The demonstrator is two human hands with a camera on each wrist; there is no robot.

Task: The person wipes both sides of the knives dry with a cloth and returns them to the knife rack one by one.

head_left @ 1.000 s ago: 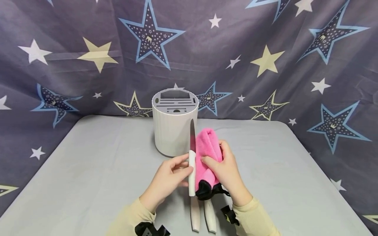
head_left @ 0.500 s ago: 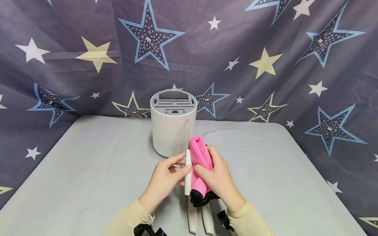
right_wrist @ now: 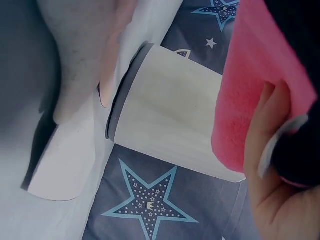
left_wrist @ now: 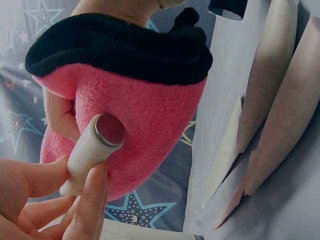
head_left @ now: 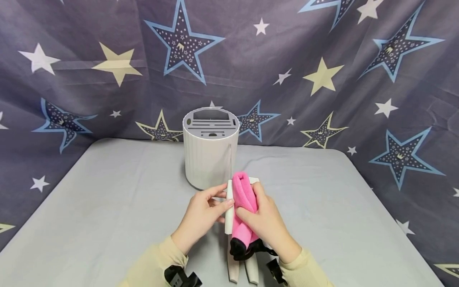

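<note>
My left hand (head_left: 201, 215) pinches the white handle of a knife (head_left: 229, 209) between thumb and fingers. Its blade points up and away, seen edge-on in front of a knife block. Against the knife's right side, a folded pink plush cloth (head_left: 244, 195) with black trim is gripped by my right hand (head_left: 270, 219), thumb on the near face. In the left wrist view, the round butt of the knife handle (left_wrist: 82, 160) overlaps the cloth (left_wrist: 150, 115). The right wrist view has the fingers (right_wrist: 267, 125) curled on the cloth; the knife is hidden there.
The ribbed white knife block (head_left: 209, 163) with a grey slotted top stands behind the hands. Two pale-handled knives lie on the grey-covered table (head_left: 125, 207) below the cloth, their handles (head_left: 252, 269) toward me. A star-patterned curtain (head_left: 229, 52) hangs at the back.
The knife has turned from showing its blade's flat side to edge-on. My right hand and the cloth have moved left and slightly nearer me; a white tag now shows at the cloth's edge.
</note>
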